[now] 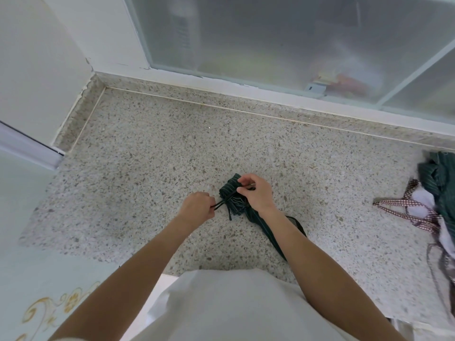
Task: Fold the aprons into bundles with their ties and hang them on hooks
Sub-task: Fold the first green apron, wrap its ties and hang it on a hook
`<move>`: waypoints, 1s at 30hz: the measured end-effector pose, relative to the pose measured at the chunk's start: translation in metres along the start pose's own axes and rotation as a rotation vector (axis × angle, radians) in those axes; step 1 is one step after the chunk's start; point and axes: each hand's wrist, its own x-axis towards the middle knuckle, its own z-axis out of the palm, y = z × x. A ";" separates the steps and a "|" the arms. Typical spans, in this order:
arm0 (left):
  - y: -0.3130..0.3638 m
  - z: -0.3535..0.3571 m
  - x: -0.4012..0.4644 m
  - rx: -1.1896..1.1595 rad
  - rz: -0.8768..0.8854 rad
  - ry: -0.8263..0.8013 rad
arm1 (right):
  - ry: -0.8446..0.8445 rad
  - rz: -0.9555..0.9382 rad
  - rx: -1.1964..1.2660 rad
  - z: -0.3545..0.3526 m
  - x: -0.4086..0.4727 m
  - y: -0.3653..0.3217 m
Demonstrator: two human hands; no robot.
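A dark green striped apron (231, 193), rolled into a tight bundle, is seen lying on the speckled stone countertop (147, 148), roughly at its centre, well apart from the wall corner at the left. A dark tie (222, 202) is wrapped across the bundle. One end of the tie is pinched in the curled fingers of the left hand (197, 205), just to the left of the bundle, with the cord drawn taut between hand and roll. The right hand (254, 191) is laid over the bundle's right side, thumb and forefinger pinched together on the tie where it crosses the roll; exactly which strand is held cannot be told, since it is hidden by the fingers. A long strip of the same green fabric (268, 232) is trailed from under the right wrist toward the near edge of the counter. At the far right a heap of other aprons (435, 193) is piled, green striped cloth over a white piece with red-checked ties (403, 205). A frosted sliding window (270, 38) is set behind the counter.
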 end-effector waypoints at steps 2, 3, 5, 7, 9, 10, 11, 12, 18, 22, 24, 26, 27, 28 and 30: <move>0.000 0.002 0.000 0.075 0.021 -0.011 | 0.027 0.004 -0.010 0.003 -0.002 0.001; 0.000 0.004 0.001 0.097 0.027 -0.016 | 0.049 0.008 -0.011 0.004 -0.003 0.002; 0.000 0.006 0.002 0.112 0.030 -0.025 | 0.104 0.042 0.029 0.007 -0.005 0.003; -0.001 0.008 0.004 0.075 0.025 -0.017 | 0.167 0.121 0.123 0.008 -0.005 0.003; -0.005 0.009 0.003 -0.028 -0.007 0.001 | 0.207 0.216 0.238 0.008 -0.003 0.006; -0.008 0.010 0.001 -0.135 -0.046 0.023 | 0.207 0.259 0.297 0.006 -0.003 0.009; -0.010 0.011 -0.001 -0.280 -0.099 0.052 | 0.194 0.292 0.347 0.004 -0.003 0.012; -0.012 0.012 -0.003 -0.441 -0.148 0.083 | 0.180 0.313 0.386 0.000 -0.005 0.015; -0.013 0.017 -0.012 -0.744 -0.264 0.142 | 0.272 0.354 0.458 -0.010 -0.010 0.019; -0.016 0.020 -0.008 -0.634 -0.275 0.138 | 0.245 0.241 0.176 -0.020 -0.011 0.013; -0.018 0.016 -0.008 -0.651 -0.254 0.146 | 0.147 0.119 -0.086 -0.034 -0.017 0.011; -0.018 0.014 -0.012 -0.617 -0.199 0.204 | 0.133 0.029 -0.224 -0.046 -0.030 0.016; -0.016 0.013 -0.014 -0.586 -0.169 0.277 | 0.148 -0.006 -0.264 -0.049 -0.038 0.020; -0.012 0.010 -0.016 -0.565 -0.116 0.357 | 0.174 -0.016 -0.285 -0.050 -0.050 0.027; 0.003 0.001 -0.019 -0.564 0.057 0.488 | 0.173 -0.006 -0.361 -0.048 -0.076 0.043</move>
